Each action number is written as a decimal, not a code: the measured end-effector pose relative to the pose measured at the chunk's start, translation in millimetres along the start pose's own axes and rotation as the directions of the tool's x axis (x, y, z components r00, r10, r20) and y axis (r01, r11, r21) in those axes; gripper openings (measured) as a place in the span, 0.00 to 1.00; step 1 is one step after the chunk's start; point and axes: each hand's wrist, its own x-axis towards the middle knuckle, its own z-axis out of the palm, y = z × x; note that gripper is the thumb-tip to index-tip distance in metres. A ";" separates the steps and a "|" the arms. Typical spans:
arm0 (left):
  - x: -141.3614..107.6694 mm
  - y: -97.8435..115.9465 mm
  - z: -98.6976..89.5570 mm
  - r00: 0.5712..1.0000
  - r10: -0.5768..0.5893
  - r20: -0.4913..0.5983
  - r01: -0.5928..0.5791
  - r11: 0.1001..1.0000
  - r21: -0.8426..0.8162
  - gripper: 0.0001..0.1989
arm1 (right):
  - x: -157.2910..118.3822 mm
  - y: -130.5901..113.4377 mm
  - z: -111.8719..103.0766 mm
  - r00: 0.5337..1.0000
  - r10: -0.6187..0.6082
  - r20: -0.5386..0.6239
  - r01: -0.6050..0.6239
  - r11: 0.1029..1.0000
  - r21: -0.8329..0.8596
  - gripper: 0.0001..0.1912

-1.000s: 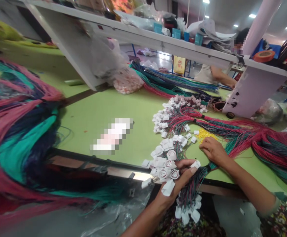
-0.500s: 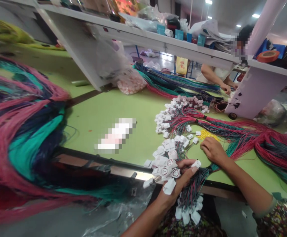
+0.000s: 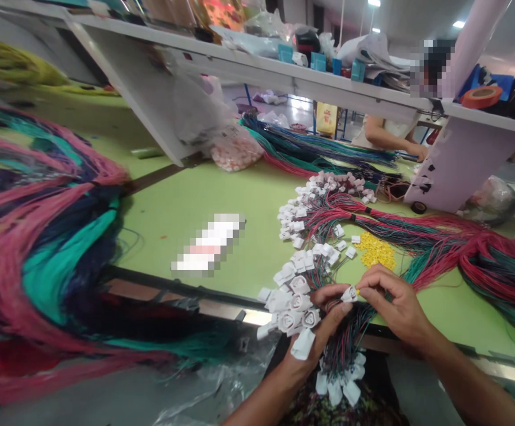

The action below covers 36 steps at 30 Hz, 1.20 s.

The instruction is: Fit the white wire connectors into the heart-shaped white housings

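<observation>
A white wire connector [image 3: 350, 293] is pinched between the thumb and fingers of my left hand [image 3: 326, 319], its face turned to the right. My right hand [image 3: 392, 299] holds a small yellow piece [image 3: 358, 292] in its fingertips, right at the connector's face; whether it is inside cannot be told. White connectors [image 3: 297, 302] on thin wires cluster around my left hand, and more white connectors [image 3: 339, 378] hang below it over the table edge. Beyond my right hand, a pile of small yellow pieces [image 3: 378, 251] lies on the green table [image 3: 186, 201].
Bundled red and green wires [image 3: 443, 236] stretch to the right. Large pink, green and dark wire bundles [image 3: 75, 195] lie at the left and droop past the edge. A white shelf [image 3: 257, 62] spans the back. Another person's arm [image 3: 392, 142] shows behind it.
My right hand has come from the yellow pile toward me to the connector in my left hand, bringing a small yellow piece. My left hand keeps its hold, and the connector has turned slightly.
</observation>
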 end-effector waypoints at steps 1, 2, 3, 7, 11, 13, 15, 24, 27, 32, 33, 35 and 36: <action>-0.2 -0.4 0.2 1.000 0.010 -0.018 -0.010 1.000 0.005 0.12 | -3.0 -2.4 2.0 0.999 -0.025 -0.020 0.024 0.999 -0.023 0.07; -0.3 -0.7 0.3 0.999 0.017 -0.039 -0.017 1.000 0.009 0.12 | -5.5 -3.7 3.8 0.998 -0.054 -0.035 0.052 0.997 -0.055 0.07; -0.3 -1.2 0.4 0.998 0.023 -0.059 -0.022 1.000 0.012 0.12 | -7.4 -4.2 5.2 0.995 -0.086 -0.043 0.082 0.992 -0.092 0.06; 0.0 -2.5 0.2 0.997 0.043 -0.063 -0.040 0.998 0.046 0.12 | -11.2 -3.7 7.7 0.986 -0.162 -0.043 0.149 0.965 -0.216 0.06; 0.1 -0.4 0.8 0.993 0.104 -0.058 -0.099 0.992 0.080 0.12 | -11.9 -3.7 8.7 0.981 -0.187 -0.051 0.169 0.954 -0.247 0.07; 0.1 1.2 1.4 0.990 0.136 -0.037 -0.133 0.989 0.070 0.11 | -11.7 -3.3 9.5 0.979 -0.197 -0.054 0.177 0.951 -0.255 0.07; 0.0 1.4 1.4 0.987 0.156 -0.028 -0.154 0.985 0.074 0.10 | -11.4 -2.9 10.3 0.977 -0.204 -0.060 0.182 0.949 -0.257 0.06; 0.6 -10.0 -1.3 0.985 0.159 -0.059 -0.152 0.982 0.108 0.11 | -12.0 -2.0 11.6 0.982 -0.174 -0.074 0.157 0.968 -0.194 0.06; 0.5 -10.3 -1.2 0.986 0.157 -0.065 -0.149 0.983 0.111 0.11 | -13.1 -0.9 12.3 0.985 -0.156 -0.079 0.140 0.974 -0.177 0.06; 0.2 -10.9 -1.8 0.984 0.162 -0.068 -0.152 0.979 0.135 0.11 | -13.5 -0.2 13.6 0.985 -0.143 -0.094 0.128 0.981 -0.146 0.06; 0.2 -10.9 -1.9 0.983 0.172 -0.060 -0.163 0.977 0.136 0.11 | -13.4 -0.2 13.7 0.985 -0.141 -0.095 0.127 0.982 -0.143 0.06; 0.2 -10.4 -1.9 0.979 0.200 -0.045 -0.193 0.972 0.135 0.11 | -13.5 -0.2 13.7 0.986 -0.135 -0.095 0.122 0.983 -0.135 0.06; 0.1 -9.7 -1.8 0.976 0.215 -0.041 -0.208 0.969 0.134 0.11 | -13.6 -0.3 13.7 0.987 -0.129 -0.095 0.117 0.985 -0.130 0.06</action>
